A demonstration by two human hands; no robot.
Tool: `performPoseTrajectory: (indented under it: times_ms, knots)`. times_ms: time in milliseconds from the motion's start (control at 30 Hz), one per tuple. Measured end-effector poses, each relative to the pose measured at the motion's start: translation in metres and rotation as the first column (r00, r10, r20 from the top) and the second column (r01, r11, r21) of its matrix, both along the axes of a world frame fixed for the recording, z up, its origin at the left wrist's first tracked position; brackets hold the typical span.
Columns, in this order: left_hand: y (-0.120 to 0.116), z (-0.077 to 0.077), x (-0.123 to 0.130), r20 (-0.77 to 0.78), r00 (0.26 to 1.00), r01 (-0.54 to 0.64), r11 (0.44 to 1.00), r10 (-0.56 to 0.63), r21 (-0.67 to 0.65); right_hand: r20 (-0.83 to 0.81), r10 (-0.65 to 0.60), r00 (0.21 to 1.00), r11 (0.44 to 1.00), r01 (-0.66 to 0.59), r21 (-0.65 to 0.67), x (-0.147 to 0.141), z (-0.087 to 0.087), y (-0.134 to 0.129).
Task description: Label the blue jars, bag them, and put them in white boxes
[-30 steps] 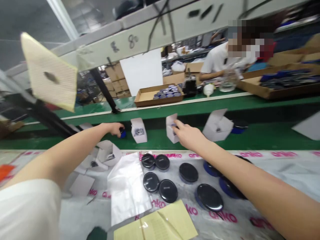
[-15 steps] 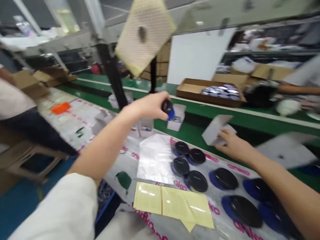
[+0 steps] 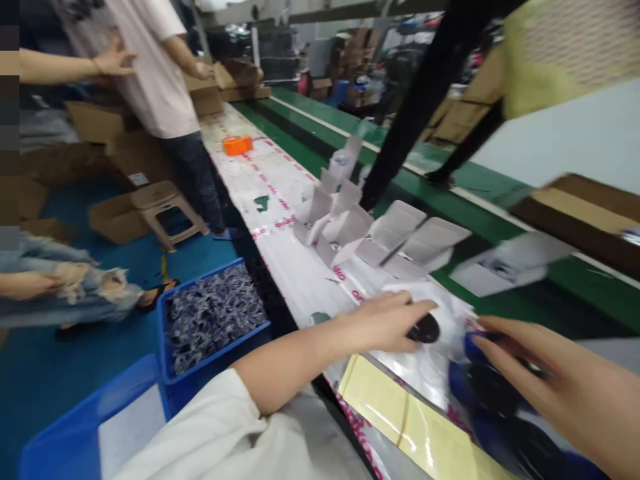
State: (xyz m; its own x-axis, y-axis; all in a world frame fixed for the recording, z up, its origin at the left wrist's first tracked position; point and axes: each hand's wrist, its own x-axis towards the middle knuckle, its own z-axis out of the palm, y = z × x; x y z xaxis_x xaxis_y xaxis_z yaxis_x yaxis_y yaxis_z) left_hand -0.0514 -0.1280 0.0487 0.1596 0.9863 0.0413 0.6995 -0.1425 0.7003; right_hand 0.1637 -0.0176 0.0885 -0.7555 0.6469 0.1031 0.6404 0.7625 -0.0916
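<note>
My left hand (image 3: pixel 387 323) is closed on a round black-topped container (image 3: pixel 425 328), low over a crumpled white plastic sheet (image 3: pixel 435 363). Farther right, my right hand (image 3: pixel 555 380) has its fingers curled around another black-and-blue round container (image 3: pixel 473 347), partly hidden by the fingers and blurred. Beneath and beside that hand stand several more such containers (image 3: pixel 493 390) on the table. A yellow paper bundle (image 3: pixel 400 420) with a band lies at the near edge. Open white boxes (image 3: pixel 345 233) stand in a row beyond my left hand.
A green conveyor (image 3: pixel 350 130) runs behind the table, with a white box (image 3: pixel 505 263) and a brown carton (image 3: pixel 590 207) on it. Blue crates (image 3: pixel 215 317) stand on the floor at left, near a stool (image 3: pixel 163 207). Co-workers are at left, one standing (image 3: pixel 145 80). An orange tape dispenser (image 3: pixel 237 145) lies farther along.
My view has swung left. The left hand has come down from above a box to the plastic sheet with a container. The right hand has let go of the white box and moved to the containers.
</note>
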Motion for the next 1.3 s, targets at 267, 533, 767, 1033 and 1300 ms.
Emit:
performPoseTrajectory:
  times_ms: [267, 533, 767, 1033, 1300]
  knots:
    - [-0.011, -0.001, -0.040, 0.182, 0.952, -0.251, 0.968, 0.245, 0.009, 0.034, 0.027, 0.999, 0.972, -0.019, -0.233, -0.076, 0.020, -0.012]
    - [0.036, -0.001, -0.045, 0.025, 0.920, -0.391, 0.920, 0.392, -0.026, -0.032, 0.094, 0.995, 0.951, -0.099, -0.291, -0.053, 0.010, -0.040]
    - [0.048, -0.007, -0.043, 0.114, 0.919, -0.371, 0.926, 0.377, -0.072, -0.373, -0.091, 0.923, 0.912, -0.073, -0.404, -0.017, 0.012, -0.038]
    - [0.027, 0.012, -0.041, 0.578, 0.693, -0.455, 0.883, 0.432, -0.115, -0.190, 0.084, 0.978, 0.903, -0.155, -0.400, -0.015, 0.007, -0.060]
    - [0.020, 0.020, -0.034, 0.768, 0.416, -0.462, 0.841, 0.486, -0.282, -0.588, -0.239, 0.773, 0.968, 0.139, -0.211, -0.019, 0.017, -0.018]
